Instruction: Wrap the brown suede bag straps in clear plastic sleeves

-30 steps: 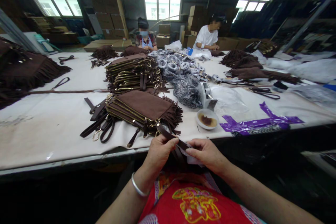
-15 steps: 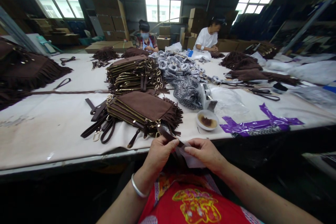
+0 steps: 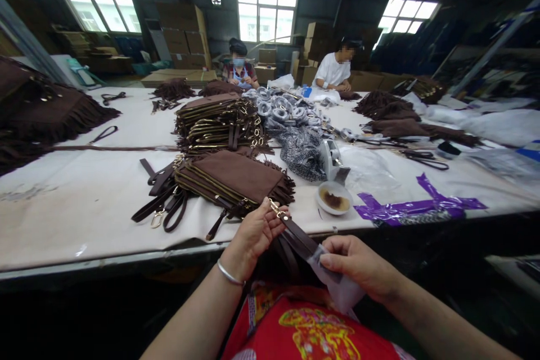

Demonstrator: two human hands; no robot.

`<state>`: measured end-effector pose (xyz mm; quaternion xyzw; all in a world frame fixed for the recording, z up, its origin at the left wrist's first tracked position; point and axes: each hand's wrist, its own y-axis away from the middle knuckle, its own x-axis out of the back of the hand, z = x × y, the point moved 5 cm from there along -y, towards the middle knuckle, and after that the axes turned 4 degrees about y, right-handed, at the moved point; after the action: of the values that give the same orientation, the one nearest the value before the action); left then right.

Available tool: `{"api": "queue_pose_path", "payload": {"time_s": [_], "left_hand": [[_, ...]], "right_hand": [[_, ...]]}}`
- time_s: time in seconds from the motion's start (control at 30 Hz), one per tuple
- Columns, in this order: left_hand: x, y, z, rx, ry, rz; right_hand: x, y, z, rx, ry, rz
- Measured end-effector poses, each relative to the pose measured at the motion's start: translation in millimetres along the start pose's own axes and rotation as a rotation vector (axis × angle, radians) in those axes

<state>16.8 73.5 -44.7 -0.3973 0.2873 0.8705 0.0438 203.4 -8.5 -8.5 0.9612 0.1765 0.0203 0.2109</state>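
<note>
A dark brown wrist strap [image 3: 300, 235] with a gold clasp [image 3: 276, 209] stretches between my two hands, over the front edge of the table. The clasp end is pinched at the fingertips of my left hand [image 3: 258, 229], whose palm faces up and whose other fingers curl loosely beneath. My right hand [image 3: 358, 264] grips the strap's other end together with a thin whitish sleeve [image 3: 333, 287] around it. Just beyond my left hand lies a stack of brown fringed pouches [image 3: 236, 177] with gold zippers. Several more straps [image 3: 169, 197] stick out on its left.
Behind is another pouch pile [image 3: 215, 124], beside wrapped grey coils [image 3: 282, 109]. A tape dispenser [image 3: 332, 158] and a bowl of brown-stained stuff [image 3: 334, 198] stand to the right, near purple tape [image 3: 417, 208]. Two people [image 3: 240, 70] work across the table [image 3: 93, 219].
My hands have moved apart; the right went down and rightward with the sleeve. More of the strap and its clasp now show, and my left hand has turned palm up.
</note>
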Motion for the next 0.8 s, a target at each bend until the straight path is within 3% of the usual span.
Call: {"api": "queue_pose_path", "payload": {"time_s": [0.17,0.37,0.6,0.8], "left_hand": [[1.9,-13,-2,-0.148,-0.001,0.142],[3.4,-12,0,-0.236,-0.115,0.238],[8.1,-14,6,-0.255,-0.164,0.256],[15.6,-3,8,-0.282,-0.160,0.240]], "right_hand": [[3,-1,8,-0.001,0.142,0.102],[0,-47,-6,0.118,0.472,0.238],[-14,-110,-41,0.273,0.639,0.360],[-30,-138,-58,0.378,0.746,0.371]]}}
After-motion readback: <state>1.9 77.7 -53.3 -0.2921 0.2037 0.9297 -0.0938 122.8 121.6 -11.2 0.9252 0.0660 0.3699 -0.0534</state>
